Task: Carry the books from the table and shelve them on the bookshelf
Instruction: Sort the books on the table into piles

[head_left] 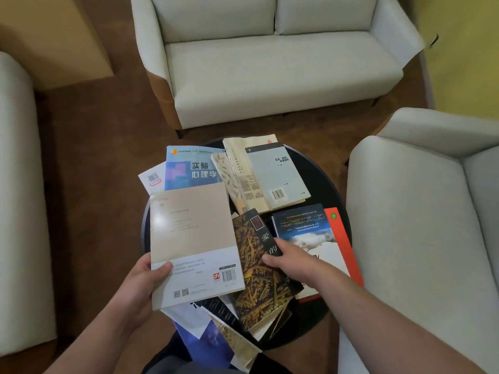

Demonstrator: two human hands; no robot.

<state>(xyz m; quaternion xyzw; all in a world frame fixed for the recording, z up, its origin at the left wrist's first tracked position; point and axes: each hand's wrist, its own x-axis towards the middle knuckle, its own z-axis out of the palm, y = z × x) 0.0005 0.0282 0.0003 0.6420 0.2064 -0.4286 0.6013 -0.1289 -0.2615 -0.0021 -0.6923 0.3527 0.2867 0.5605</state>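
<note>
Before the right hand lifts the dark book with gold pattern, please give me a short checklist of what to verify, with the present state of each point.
1. Left hand holds the beige book firmly, thumb on the cover: ok.
2. Right hand has closed around the dark gold-patterned book: not ok, fingers only lie on its cover.
3. Nothing rests on top of that book: not ok, the beige book overlaps its left edge.
4. Books beneath it will stay put when it is lifted: cannot tell, the pile at the near edge of the black round table is loose and overhangs.
5. Bookshelf located: cannot tell, not in view.
</note>
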